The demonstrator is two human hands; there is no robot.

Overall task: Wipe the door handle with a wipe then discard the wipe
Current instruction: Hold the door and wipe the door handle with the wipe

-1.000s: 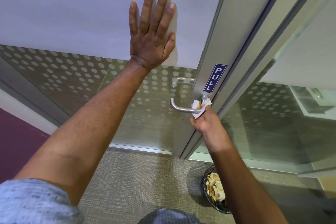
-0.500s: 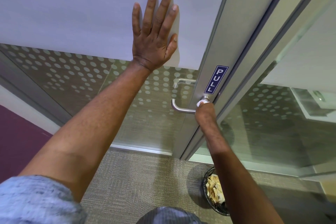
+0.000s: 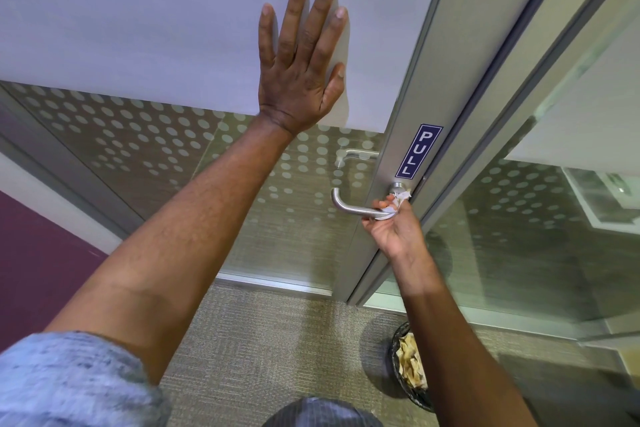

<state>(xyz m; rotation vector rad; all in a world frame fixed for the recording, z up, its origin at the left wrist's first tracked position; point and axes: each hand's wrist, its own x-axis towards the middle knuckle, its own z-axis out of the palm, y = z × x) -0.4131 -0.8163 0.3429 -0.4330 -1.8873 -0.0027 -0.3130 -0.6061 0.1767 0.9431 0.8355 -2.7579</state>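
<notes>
A brushed-metal lever door handle (image 3: 349,206) sticks out from the aluminium door frame, under a blue PULL sticker (image 3: 419,151). My right hand (image 3: 393,230) grips a crumpled white wipe (image 3: 394,206) and holds it from below against the handle close to its round base. My left hand (image 3: 303,59) lies flat with fingers spread on the frosted upper panel of the glass door, holding nothing.
A black wire waste bin (image 3: 410,371) with crumpled paper in it stands on the carpet below my right forearm. A second handle (image 3: 356,154) shows through the dotted glass. A fixed glass panel (image 3: 519,236) is to the right of the frame.
My right hand has turned palm-up and slid the wipe from the handle's base to the underside of the lever. My left hand stays pressed on the door.
</notes>
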